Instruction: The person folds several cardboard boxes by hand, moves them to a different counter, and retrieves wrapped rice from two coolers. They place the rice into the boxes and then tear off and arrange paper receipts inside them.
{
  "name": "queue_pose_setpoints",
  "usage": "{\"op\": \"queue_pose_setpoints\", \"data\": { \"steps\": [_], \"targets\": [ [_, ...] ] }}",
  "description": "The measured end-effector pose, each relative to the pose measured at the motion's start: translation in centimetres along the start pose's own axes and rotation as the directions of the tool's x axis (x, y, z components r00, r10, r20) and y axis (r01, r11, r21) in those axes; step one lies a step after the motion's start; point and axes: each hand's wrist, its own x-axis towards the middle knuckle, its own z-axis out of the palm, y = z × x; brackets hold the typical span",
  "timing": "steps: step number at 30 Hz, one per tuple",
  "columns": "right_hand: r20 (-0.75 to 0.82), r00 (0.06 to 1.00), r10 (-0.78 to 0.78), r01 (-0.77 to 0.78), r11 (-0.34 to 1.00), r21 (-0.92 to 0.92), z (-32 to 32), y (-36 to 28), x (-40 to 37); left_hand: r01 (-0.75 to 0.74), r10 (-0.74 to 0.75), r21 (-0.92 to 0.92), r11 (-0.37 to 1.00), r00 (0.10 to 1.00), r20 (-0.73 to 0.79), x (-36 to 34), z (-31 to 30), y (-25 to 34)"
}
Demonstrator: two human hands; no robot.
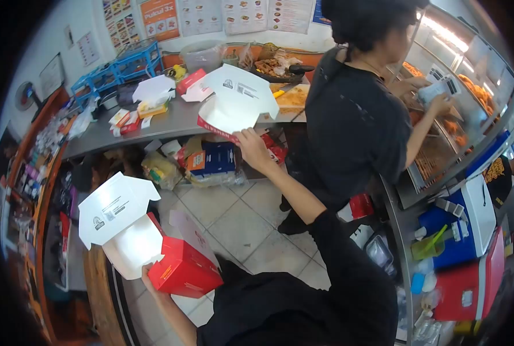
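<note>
Right hand [253,149] pinches the near wall of the upper box [232,114], lid up, at the tabletop's [173,120] front edge; can't tell if it's resting there. Left hand [149,279] is closed on the near corner of the lower box [133,247], over the floor [240,225]; red box [188,268] right beside it, can't tell if gripped too.

All look like thin card: light, stiffish walls, floppy lids, probably slick, will crease if squeezed. Best hold: folded wall or corner, not lid.

Tabletop: grey metal, board [293,100] and pan [277,70] toward back edge, blue rack [135,62] at far left corner. Tiled floor; co-worker [355,124] at the food case [470,112], right.
</note>
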Motion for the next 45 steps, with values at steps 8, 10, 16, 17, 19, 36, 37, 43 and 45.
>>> {"op": "queue_pose_setpoints", "data": {
  "steps": [8, 10, 16, 17, 19, 36, 37, 43, 45],
  "targets": [
    [-0.235, 0.943, 0.236, -0.217, 0.971, 0.102, 9.5, 7.8, 11.8, 0.108, -0.105, 0.064, 0.992, 0.994, -0.039, 25.8, 12.1, -1.2],
    [0.075, 0.972, 0.223, -0.235, 0.908, 0.347, 9.7, 5.4, 12.5, -0.038, 0.045, 0.183, 0.982, 0.998, -0.034, 32.1, 16.9, -2.7],
    [0.279, 0.957, 0.078, -0.136, 0.972, 0.194, 11.4, -0.6, 16.6, -0.336, 0.25, 0.45, 0.828, 0.938, 0.241, 38.1, 33.5, -5.3],
    [0.283, 0.954, 0.097, -0.154, 0.97, 0.189, 12.2, 0.5, 16.9, -0.359, 0.241, 0.416, 0.836, 0.92, 0.309, 39.1, 34.7, -6.7],
    [0.403, 0.869, 0.288, -0.33, 0.943, 0.038, 12.6, 2.9, 17.3, -0.37, 0.221, 0.379, 0.848, 0.898, 0.382, 40.3, 37.0, -7.0],
    [-0.129, 0.992, 0.006, -0.054, 0.928, -0.369, 7.2, 16.4, 10.7, 0.694, -0.721, 0.193, 0.693, 0.661, 0.21, 52.8, 34.4, -4.7],
    [-0.099, 0.995, 0.012, -0.045, 0.94, -0.34, 7.8, 17.2, 10.9, 0.694, -0.721, 0.199, 0.692, 0.657, 0.219, 50.8, 34.1, -5.3],
    [0.052, 0.998, -0.048, 0.057, 0.979, -0.196, 10.5, 14.6, 13.7, 0.598, -0.399, 0.053, 0.8, 0.465, 0.79, 44.1, 38.8, -6.0],
    [0.139, 0.989, -0.044, 0.071, 0.979, -0.19, 9.6, 13.7, 14.4, 0.389, -0.458, 0.243, 0.888, 0.721, 0.52, 45.6, 39.8, -6.1]
  ]
}}
